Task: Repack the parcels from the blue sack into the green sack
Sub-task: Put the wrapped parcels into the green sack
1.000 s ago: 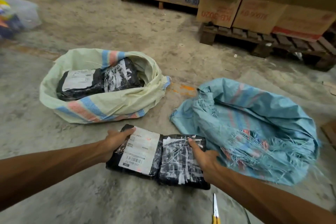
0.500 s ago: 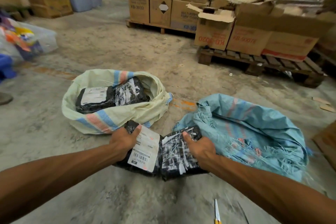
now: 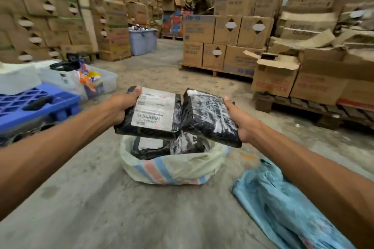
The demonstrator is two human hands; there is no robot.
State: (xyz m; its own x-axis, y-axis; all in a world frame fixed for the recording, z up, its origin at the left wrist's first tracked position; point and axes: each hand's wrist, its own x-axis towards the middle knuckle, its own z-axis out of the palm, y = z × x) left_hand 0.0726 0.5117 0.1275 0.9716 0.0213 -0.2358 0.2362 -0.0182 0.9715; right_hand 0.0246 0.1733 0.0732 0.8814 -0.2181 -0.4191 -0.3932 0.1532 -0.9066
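**Q:** What has changed since a second ago?

**A:** The labelled parcel (image 3: 153,113) and the taped parcel (image 3: 208,119) were lying on the floor (image 3: 101,198) between the sacks. Now I hold them in the air, over the mouth of the green sack (image 3: 172,170). My left grip (image 3: 121,107) clasps the labelled parcel's outer edge, thumb on top. My right grip (image 3: 240,121) clasps the taped parcel's outer edge likewise. I judge that only the lowering remains for this pair.

**Q:** And the blue sack (image 3: 283,208)?

**A:** It lies slack on the floor to my right. I cannot tell whether anything is left inside.

**Q:** How does the load lie?

**A:** Its long axis runs left to right, from grip to grip, roughly matching the packed parcels (image 3: 168,145) already in the green sack. The label faces up, barcode end towards me. The two parcels touch in the middle, meeting at an angle.
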